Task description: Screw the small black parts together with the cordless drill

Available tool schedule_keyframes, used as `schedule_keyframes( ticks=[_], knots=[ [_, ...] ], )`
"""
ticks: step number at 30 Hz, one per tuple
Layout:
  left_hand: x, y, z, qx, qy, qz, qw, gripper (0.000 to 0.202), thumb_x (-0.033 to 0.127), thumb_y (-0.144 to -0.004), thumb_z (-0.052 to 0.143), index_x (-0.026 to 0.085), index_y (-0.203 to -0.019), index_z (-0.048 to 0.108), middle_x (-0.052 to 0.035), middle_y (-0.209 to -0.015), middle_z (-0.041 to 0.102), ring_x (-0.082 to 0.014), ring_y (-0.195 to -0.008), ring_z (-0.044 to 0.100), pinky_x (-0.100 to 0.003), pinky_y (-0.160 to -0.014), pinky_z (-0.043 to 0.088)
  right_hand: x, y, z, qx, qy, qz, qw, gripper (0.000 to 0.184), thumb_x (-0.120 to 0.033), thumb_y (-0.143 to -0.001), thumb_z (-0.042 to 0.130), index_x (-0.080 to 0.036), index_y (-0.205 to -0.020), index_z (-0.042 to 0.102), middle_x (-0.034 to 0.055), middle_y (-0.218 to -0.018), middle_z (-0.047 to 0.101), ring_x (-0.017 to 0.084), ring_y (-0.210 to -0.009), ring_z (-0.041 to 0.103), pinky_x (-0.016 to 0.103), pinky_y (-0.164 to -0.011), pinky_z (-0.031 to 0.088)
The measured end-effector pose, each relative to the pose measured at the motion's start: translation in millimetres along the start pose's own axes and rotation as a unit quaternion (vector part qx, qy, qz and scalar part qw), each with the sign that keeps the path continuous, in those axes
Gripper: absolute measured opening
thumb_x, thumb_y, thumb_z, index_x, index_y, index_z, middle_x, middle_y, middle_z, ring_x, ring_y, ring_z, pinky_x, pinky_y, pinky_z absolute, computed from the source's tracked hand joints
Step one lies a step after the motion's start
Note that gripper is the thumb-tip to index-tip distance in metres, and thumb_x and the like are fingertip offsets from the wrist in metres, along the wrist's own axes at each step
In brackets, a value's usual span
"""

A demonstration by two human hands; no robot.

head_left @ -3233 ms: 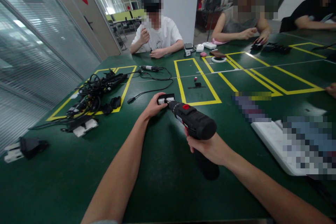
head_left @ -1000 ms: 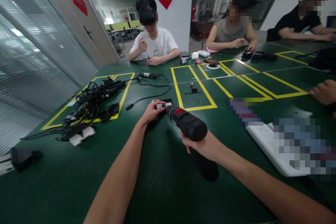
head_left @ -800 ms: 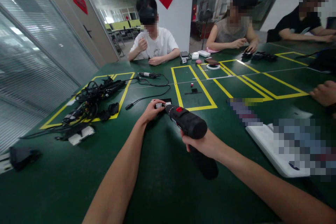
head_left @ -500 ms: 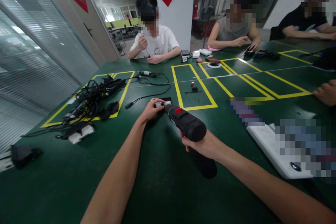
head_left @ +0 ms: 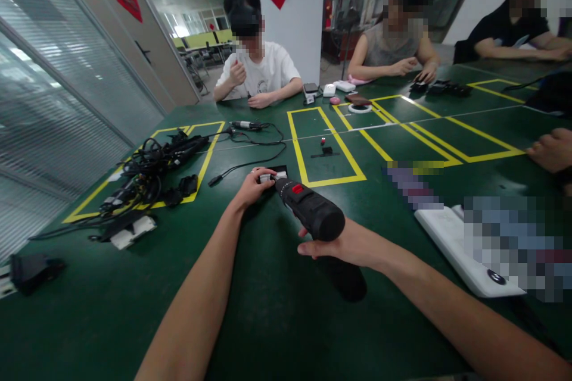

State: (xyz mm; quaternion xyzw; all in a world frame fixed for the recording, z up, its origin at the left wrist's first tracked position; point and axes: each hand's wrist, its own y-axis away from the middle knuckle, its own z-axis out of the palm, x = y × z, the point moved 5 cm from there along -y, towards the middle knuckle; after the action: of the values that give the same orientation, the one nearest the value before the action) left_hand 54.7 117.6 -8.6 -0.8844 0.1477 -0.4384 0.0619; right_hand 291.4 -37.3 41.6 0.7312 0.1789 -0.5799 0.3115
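Head view: left hand [head_left: 252,186] pinching small black-and-white part [head_left: 281,175], right hand [head_left: 346,246] loosely round cordless drill [head_left: 313,209] aimed there; looks to me like screwdriving, next needing steady alignment.

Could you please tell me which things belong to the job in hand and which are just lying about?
In use:
drill, in right hand
black-and-white part, in left hand

Apparently lying about:
cable bundle
white ring
pink object
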Motion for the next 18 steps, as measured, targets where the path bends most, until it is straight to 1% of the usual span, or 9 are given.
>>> schedule_keyframes(
  ticks=[2,3,5,8,11,14,18],
  knots=[
    [0.7,0.1,0.2,-0.004,0.017,0.001,1.000,0.034,0.030,-0.075,0.068,0.017,-0.105,0.073,-0.0089,-0.115,0.058,-0.0237,-0.105,0.054,-0.038,-0.096,0.043,2.7,0.2,3.4,-0.025,-0.021,0.019,0.999,0.029,-0.037,-0.074,0.078,-0.016,-0.088,0.063,0.0027,-0.077,0.068,0.016,-0.065,0.064,0.031,-0.064,0.049],
    [1.1,0.1,-0.2,-0.003,0.020,0.002,1.000,0.033,0.030,-0.074,0.068,0.017,-0.104,0.073,-0.0089,-0.115,0.057,-0.0239,-0.106,0.054,-0.039,-0.097,0.042,3.6,0.2,5.2,-0.026,-0.036,0.026,0.999,0.025,-0.034,-0.075,0.077,-0.015,-0.085,0.063,0.0028,-0.076,0.068,0.016,-0.063,0.064,0.031,-0.062,0.049],
    [1.6,0.0,-0.7,-0.001,0.022,0.003,1.000,0.033,0.030,-0.074,0.068,0.017,-0.104,0.073,-0.0090,-0.114,0.057,-0.0241,-0.106,0.054,-0.039,-0.097,0.042,4.6,0.5,7.2,-0.004,-0.057,0.029,0.998,0.017,-0.027,-0.077,0.073,-0.016,-0.082,0.061,0.0013,-0.070,0.066,0.015,-0.059,0.062,0.030,-0.059,0.049],
    [0.7,-0.2,-0.7,-0.005,0.023,-0.002,1.000,0.034,0.031,-0.075,0.068,0.016,-0.105,0.073,-0.0093,-0.115,0.056,-0.0237,-0.105,0.054,-0.039,-0.096,0.042,5.4,1.3,8.4,0.032,-0.057,0.021,0.998,0.009,-0.020,-0.077,0.067,-0.016,-0.079,0.059,-0.0018,-0.061,0.061,0.013,-0.054,0.059,0.028,-0.056,0.047],
    [-1.0,-0.4,-0.7,-0.004,0.018,-0.010,1.000,0.035,0.030,-0.075,0.068,0.017,-0.107,0.073,-0.0088,-0.115,0.057,-0.0222,-0.099,0.055,-0.038,-0.094,0.043,5.8,1.5,6.8,0.049,-0.075,0.014,0.996,0.006,-0.017,-0.075,0.064,-0.017,-0.077,0.058,-0.0021,-0.059,0.060,0.013,-0.052,0.058,0.028,-0.057,0.046],
    [-1.4,-0.6,-1.0,0.002,0.011,-0.018,1.000,0.034,0.031,-0.076,0.069,0.019,-0.107,0.073,-0.0073,-0.113,0.059,-0.0212,-0.095,0.054,-0.037,-0.091,0.045,6.3,0.6,3.1,0.061,-0.097,0.018,0.993,0.003,-0.018,-0.074,0.061,-0.017,-0.073,0.058,-0.0014,-0.056,0.059,0.013,-0.051,0.057,0.029,-0.058,0.046],
    [0.3,-0.5,-1.1,-0.004,0.007,-0.020,1.000,0.035,0.031,-0.076,0.068,0.019,-0.109,0.073,-0.0069,-0.113,0.060,-0.0205,-0.094,0.054,-0.036,-0.090,0.045,6.0,-0.5,1.5,0.060,-0.100,0.014,0.993,0.006,-0.020,-0.074,0.060,-0.017,-0.069,0.058,-0.0001,-0.054,0.059,0.014,-0.052,0.056,0.030,-0.060,0.045]
  ],
)
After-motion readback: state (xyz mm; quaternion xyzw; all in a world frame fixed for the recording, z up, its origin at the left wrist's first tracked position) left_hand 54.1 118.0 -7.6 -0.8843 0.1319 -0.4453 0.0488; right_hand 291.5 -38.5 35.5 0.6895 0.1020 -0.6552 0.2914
